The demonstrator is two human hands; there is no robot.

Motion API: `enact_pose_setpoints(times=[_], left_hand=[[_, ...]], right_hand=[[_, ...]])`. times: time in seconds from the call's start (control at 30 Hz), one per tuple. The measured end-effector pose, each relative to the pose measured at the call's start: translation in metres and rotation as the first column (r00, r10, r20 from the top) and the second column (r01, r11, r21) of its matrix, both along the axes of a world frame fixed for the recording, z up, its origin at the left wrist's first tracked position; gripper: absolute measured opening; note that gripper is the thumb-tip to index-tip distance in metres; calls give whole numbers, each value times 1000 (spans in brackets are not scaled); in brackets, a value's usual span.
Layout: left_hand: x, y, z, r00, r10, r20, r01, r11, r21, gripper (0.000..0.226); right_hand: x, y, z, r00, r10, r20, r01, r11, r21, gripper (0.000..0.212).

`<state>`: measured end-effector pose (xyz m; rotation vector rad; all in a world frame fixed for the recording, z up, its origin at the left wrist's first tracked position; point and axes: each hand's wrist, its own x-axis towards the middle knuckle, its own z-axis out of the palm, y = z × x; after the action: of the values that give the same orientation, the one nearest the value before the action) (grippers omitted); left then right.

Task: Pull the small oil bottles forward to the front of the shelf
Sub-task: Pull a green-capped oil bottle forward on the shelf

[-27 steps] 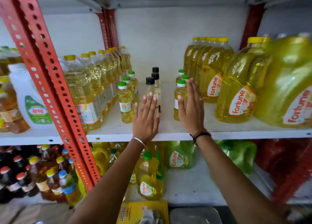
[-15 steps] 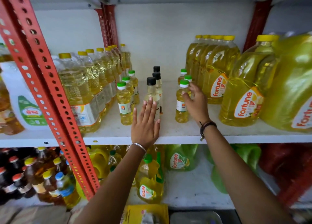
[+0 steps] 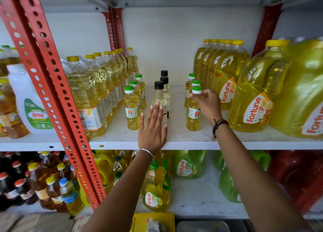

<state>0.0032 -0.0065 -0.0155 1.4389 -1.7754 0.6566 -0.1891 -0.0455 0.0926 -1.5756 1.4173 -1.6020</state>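
Note:
Three rows of small oil bottles stand mid-shelf on the white shelf point(image 3: 192, 140). The left row has green caps, its front bottle point(image 3: 131, 109) nearest the edge. The middle row has black caps, with its front bottle point(image 3: 160, 95) just behind my left hand point(image 3: 152, 128). That hand is flat, fingers straight and together, resting at the shelf's front edge against the bottle. The right row has green caps; my right hand point(image 3: 208, 104) has its fingers around the neck of that row's front bottle point(image 3: 193, 114).
Tall yellow-capped oil bottles point(image 3: 87, 95) line the left side beside a red perforated upright point(image 3: 52, 92). Large Fortune oil jugs point(image 3: 257, 99) fill the right. The lower shelf holds more oil jugs and dark bottles.
My right hand went from flat beside the right row to curled around the front green-capped bottle's neck. The left hand stayed flat before the black-capped bottle.

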Motion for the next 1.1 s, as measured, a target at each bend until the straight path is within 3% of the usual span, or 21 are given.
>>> enact_pose_setpoints(times=[0.23, 0.5, 1.1], left_hand=[[0, -1, 0, 1000, -7, -11, 7, 1000, 2, 60], [1, -1, -2, 1000, -10, -19, 10, 1000, 12, 61], [1, -1, -2, 1000, 3, -5, -3, 999, 44, 61]], right_hand=[[0, 6, 0, 1000, 6, -28, -6, 1000, -2, 44], [-5, 9, 6, 993, -14, -115, 10, 999, -37, 33], [-23, 45, 5, 993, -7, -119, -2, 997, -71, 33]])
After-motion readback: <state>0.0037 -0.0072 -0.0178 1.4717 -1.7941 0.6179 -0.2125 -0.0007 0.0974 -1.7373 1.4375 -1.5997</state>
